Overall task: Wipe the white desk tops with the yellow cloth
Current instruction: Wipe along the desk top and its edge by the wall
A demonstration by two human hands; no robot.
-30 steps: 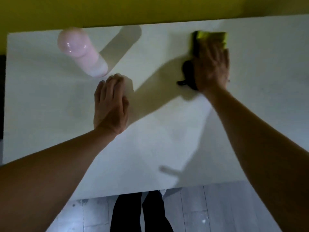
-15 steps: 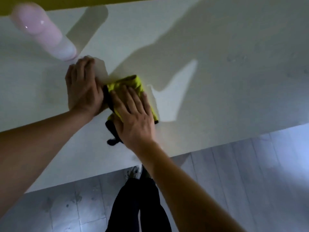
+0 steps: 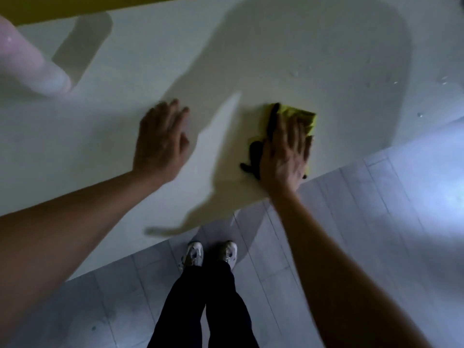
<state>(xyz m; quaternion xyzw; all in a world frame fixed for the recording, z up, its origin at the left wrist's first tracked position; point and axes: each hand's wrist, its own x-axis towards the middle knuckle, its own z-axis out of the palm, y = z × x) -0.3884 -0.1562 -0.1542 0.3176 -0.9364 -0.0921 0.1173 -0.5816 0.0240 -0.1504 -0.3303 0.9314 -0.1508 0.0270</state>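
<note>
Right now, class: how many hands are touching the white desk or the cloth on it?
2. The left hand rests flat on the white desk; the right hand presses the yellow cloth near the desk's front edge.

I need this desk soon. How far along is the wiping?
Done: nothing looks clearly finished; wiped areas can't be told apart. In hand: the right hand presses the yellow cloth flat near the front edge of the white desk top, while the left hand rests flat on it. Left: droplets glisten to the right, and the pink bottle covers a spot.
</note>
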